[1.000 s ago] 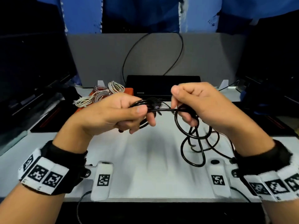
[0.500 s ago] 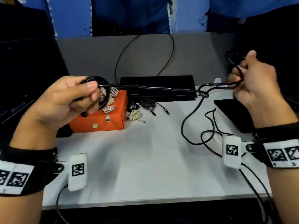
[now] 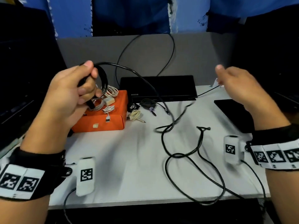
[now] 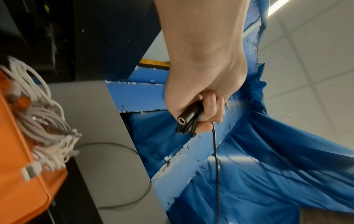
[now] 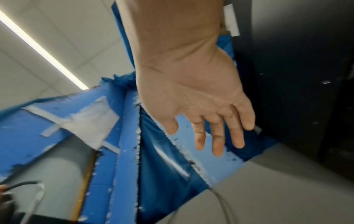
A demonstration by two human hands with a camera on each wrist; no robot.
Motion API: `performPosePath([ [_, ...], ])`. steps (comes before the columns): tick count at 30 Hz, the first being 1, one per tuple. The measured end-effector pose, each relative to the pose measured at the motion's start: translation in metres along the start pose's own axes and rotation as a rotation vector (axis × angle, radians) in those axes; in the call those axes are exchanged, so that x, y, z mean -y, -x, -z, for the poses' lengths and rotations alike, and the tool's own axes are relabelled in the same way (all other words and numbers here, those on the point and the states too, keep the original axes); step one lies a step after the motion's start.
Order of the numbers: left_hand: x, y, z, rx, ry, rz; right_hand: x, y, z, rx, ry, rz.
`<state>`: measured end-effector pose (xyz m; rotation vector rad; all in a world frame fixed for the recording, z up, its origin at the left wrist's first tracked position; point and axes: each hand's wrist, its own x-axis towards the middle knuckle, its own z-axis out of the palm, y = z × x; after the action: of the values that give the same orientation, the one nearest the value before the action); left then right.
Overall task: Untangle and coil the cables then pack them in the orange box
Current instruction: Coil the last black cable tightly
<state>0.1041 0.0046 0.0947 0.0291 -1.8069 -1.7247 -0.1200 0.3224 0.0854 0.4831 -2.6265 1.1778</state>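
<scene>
My left hand [image 3: 84, 88] is raised above the orange box [image 3: 103, 120] and grips a few coils of a black cable [image 3: 103, 78] with its barrel plug [image 4: 186, 117] sticking out of the fist [image 4: 201, 109]. The rest of that black cable [image 3: 174, 152] falls in loose loops across the white table to its front edge. My right hand [image 3: 233, 81] hangs empty at the right, fingers [image 5: 216, 136] spread and relaxed. White coiled cables [image 3: 110, 92] lie in the orange box, also seen in the left wrist view [image 4: 38, 124].
A small dark coiled cable [image 3: 148, 103] and a cream coiled cable [image 3: 135, 115] lie right of the box. A black flat device [image 3: 160, 86] sits at the back, a black pad [image 3: 234, 115] at the right. A grey partition [image 3: 202, 54] stands behind.
My right hand has let go of the black cable, which has dropped slack onto the table. My left hand has risen a little with its coils.
</scene>
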Motion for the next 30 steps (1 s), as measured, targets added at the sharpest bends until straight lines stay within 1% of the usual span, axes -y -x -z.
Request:
performPosePath([
  [2,-0.002,0.008,-0.020,0.051,-0.011,0.010,0.022,0.018,-0.009,0.054,0.006,0.172],
  [3,-0.002,0.013,-0.030,0.087,-0.016,0.018,0.036,0.029,-0.015,0.102,-0.053,0.260],
  [5,-0.001,0.021,-0.048,0.171,-0.018,0.049,0.060,0.057,-0.028,0.247,-0.215,0.417],
  [7,0.001,0.029,-0.062,0.258,0.005,0.097,0.075,0.081,-0.043,0.368,-0.293,0.549],
  [9,0.003,0.036,-0.071,0.336,0.069,0.146,0.080,0.098,-0.058,0.423,-0.326,0.658],
  [10,0.005,0.038,-0.073,0.369,0.125,0.172,0.080,0.102,-0.066,0.431,-0.373,0.671],
  [12,0.009,0.040,-0.075,0.446,0.261,0.232,0.079,0.106,-0.075,0.465,-0.541,0.628],
  [15,0.013,0.040,-0.071,0.628,0.395,0.319,0.081,0.108,-0.078,0.541,-0.723,0.608],
  [17,0.014,0.040,-0.068,0.734,0.465,0.310,0.082,0.109,-0.076,0.612,-0.826,0.601],
  [18,0.015,0.040,-0.067,0.772,0.499,0.288,0.083,0.110,-0.075,0.620,-0.842,0.599],
  [20,0.019,0.041,-0.066,0.813,0.532,0.256,0.084,0.111,-0.074,0.631,-0.855,0.603],
  [23,0.024,0.040,-0.068,0.810,0.584,0.251,0.083,0.111,-0.073,0.663,-0.882,0.583],
  [25,0.020,0.040,-0.071,0.750,0.668,0.279,0.082,0.108,-0.072,0.617,-0.788,0.511],
  [27,0.014,0.037,-0.070,0.614,0.746,0.251,0.080,0.105,-0.073,0.615,-0.689,0.428],
  [29,0.003,0.031,-0.065,0.404,0.862,0.118,0.077,0.105,-0.078,0.688,-0.583,0.373],
  [30,-0.001,0.028,-0.061,0.284,0.925,0.043,0.076,0.106,-0.081,0.755,-0.510,0.357],
])
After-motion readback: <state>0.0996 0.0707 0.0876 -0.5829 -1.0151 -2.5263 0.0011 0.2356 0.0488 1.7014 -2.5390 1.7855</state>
